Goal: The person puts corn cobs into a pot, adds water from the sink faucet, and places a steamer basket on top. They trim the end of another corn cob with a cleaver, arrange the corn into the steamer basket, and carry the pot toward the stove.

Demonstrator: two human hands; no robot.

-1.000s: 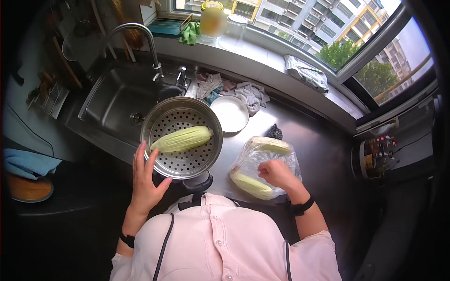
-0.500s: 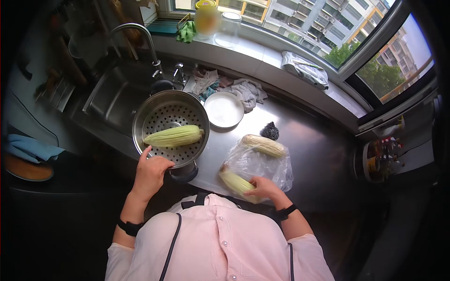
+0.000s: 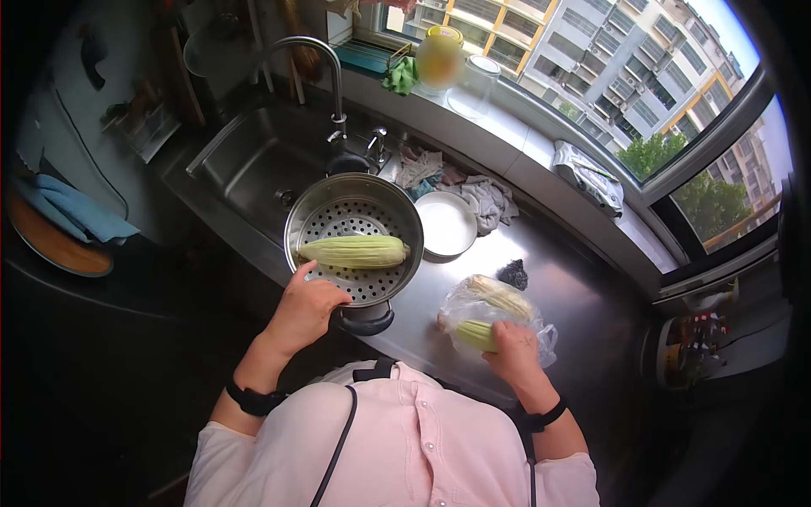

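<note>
No writing is legible. The steamer's corn [image 3: 355,252] lies left to right; the left hand [image 3: 307,311] pinches the steamer's rim [image 3: 416,253]. The right hand [image 3: 513,351] grips bagged corn [image 3: 476,335].

Shirt [image 3: 384,456] is pale pink, thin-looking fabric, w/ a btn placket [image 3: 435,456] down the front, incl. small round pearly btns [image 3: 429,445]. L sleeve [image 3: 221,460] & R sleeve [image 3: 568,477] are the same pink, loose, ending nr the elbows. Blk band [image 3: 253,400] on L wrist, behind L hand [image 3: 306,311], w/ a thicker blk part; matching blk strap [image 3: 549,416] on R wrist, behind R hand [image 3: 514,348]. Thin blk cord [image 3: 340,448] runs down L side of chest, 2nd cord [image 3: 532,482] on R side. Blk piece [image 3: 374,370] at shirt's far edge, type unclear, w/ whitish cloth [image 3: 336,376] beside it.
</note>
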